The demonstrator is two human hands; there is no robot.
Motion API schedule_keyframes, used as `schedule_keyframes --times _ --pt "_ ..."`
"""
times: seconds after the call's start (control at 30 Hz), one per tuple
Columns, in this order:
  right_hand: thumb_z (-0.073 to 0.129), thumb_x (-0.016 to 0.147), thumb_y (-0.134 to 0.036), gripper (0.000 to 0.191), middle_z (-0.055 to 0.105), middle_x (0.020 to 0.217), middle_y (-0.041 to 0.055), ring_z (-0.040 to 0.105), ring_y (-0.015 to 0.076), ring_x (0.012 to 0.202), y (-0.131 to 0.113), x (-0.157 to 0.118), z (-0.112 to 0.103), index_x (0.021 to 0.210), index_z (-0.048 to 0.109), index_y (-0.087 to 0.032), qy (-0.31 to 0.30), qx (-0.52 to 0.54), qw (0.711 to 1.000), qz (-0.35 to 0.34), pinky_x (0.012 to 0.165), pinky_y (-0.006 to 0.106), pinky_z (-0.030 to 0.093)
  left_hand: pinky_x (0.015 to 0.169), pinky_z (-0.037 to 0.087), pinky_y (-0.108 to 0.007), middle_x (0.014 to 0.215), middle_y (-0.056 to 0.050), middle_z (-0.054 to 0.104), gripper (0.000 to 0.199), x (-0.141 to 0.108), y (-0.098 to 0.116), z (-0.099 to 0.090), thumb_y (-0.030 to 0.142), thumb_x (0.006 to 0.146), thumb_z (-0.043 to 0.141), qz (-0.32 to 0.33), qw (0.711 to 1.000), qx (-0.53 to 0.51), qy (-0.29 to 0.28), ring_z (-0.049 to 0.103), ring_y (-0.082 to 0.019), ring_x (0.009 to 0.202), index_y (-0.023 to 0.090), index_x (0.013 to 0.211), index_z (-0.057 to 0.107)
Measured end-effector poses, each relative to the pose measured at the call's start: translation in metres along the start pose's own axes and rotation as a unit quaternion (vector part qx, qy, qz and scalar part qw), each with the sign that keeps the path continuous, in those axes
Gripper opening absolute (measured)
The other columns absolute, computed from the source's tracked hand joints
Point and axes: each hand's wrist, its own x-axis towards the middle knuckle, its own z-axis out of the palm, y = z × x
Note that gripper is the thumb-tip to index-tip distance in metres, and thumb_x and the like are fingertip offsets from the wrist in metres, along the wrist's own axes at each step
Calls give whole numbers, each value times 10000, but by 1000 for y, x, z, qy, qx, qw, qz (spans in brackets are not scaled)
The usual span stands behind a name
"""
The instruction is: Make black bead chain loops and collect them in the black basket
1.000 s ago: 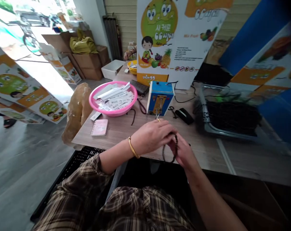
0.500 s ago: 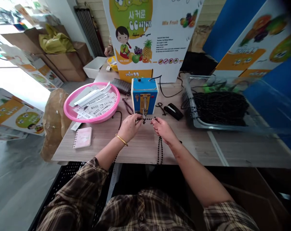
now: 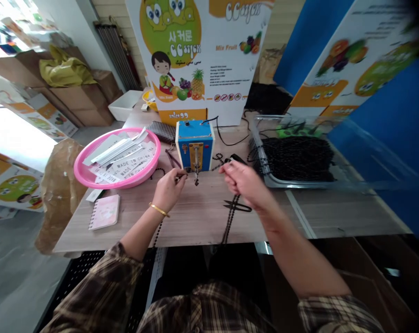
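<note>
A small blue machine (image 3: 195, 145) with a metal front plate stands on the table, and a short dark beaded piece (image 3: 196, 179) hangs at its front. Just left of the machine, my left hand (image 3: 170, 187) is pinched on a dark bead strand (image 3: 157, 235) that runs down over the table edge. My right hand (image 3: 242, 181), closed, is to the right of the machine and holds another dark bead strand (image 3: 230, 219), which drops toward the edge. Black scissors (image 3: 242, 206) lie partly behind that strand.
A pink basin (image 3: 78, 172) of printed labels and a pink notebook (image 3: 104, 212) are on the left. On the right a clear plastic box (image 3: 282, 181) holds dark strands. A large printed carton (image 3: 226, 108) stands behind the machine.
My hands have moved apart, the left one leftward and the right one rightward, away from the machine's front. The scissors now show beside the right strand. The view has shifted.
</note>
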Motion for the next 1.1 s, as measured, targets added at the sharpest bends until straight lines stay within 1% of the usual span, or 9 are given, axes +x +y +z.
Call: schedule_keyframes --times 0.23,0.37,0.5,0.57,0.63,0.7,0.77,0.93,1.1 --pt "419 1090 -255 281 376 663 -7 283 75 489 -195 -31 -88 884 593 -177 189 -185 904 -336 410 198 227 819 520 -325 950 -43 749 301 -42 7 -22 468 900 551 -33 994 -98 -41 689 -225 890 239 1068 653" --pt "461 1092 -342 193 551 876 62 433 135 724 -223 -20 -135 1063 587 -199 362 -357 793 -334 722 265 479 702 501 -298 898 -36 689 369 -72 15 -20 497 907 560 -42 983 -170 -53 629 -189 775 241 1165 625" --pt "638 982 -225 398 504 1334 131 399 244 1174 -153 -31 -135 1354 505 -179 406 -488 715 -291 1130 462 301 524 393 -253 827 -11 611 461 -99 36 -12 516 935 551 -74 939 -319 -101 443 -124 566 256 1316 542" --pt "554 1005 -265 249 580 1231 120 489 236 1127 -88 -51 -103 1222 619 -160 280 -444 792 -312 1089 435 359 507 367 -240 794 5 577 506 -112 51 -7 522 945 541 -100 912 -382 -109 409 -109 545 271 1381 480" --pt "535 1015 -402 299 642 1099 84 590 219 980 -20 -77 -56 1149 683 -179 91 -327 919 -199 953 387 466 495 357 -228 776 13 553 528 -124 65 1 518 941 542 -126 890 -424 -109 410 -97 539 275 1400 448" --pt "536 1005 -444 331 654 1081 71 613 219 994 36 -106 -9 1137 707 -193 -16 -228 965 -127 944 360 477 471 346 -222 752 20 526 513 -136 75 11 483 938 541 -151 869 -457 -115 404 -89 523 270 1394 440" --pt "573 983 -454 329 652 1103 67 609 222 1042 73 -129 28 1147 705 -201 -24 -155 984 -90 951 340 477 441 336 -234 717 27 499 455 -147 80 22 414 957 501 -178 853 -474 -122 387 -92 492 266 1383 437" --pt "671 923 -498 348 657 981 53 617 191 865 107 -146 70 1075 686 -185 31 -60 997 -31 798 302 504 427 436 -298 710 -25 624 401 -174 75 29 391 1029 348 -216 903 -355 -110 528 -139 480 298 1401 465" --pt "693 906 -437 240 652 885 65 570 169 685 84 -139 74 944 690 -200 96 -52 991 -79 630 312 439 703 608 -323 821 -8 718 364 -209 35 5 388 1023 449 -115 960 -236 -100 708 -182 742 304 1354 572"
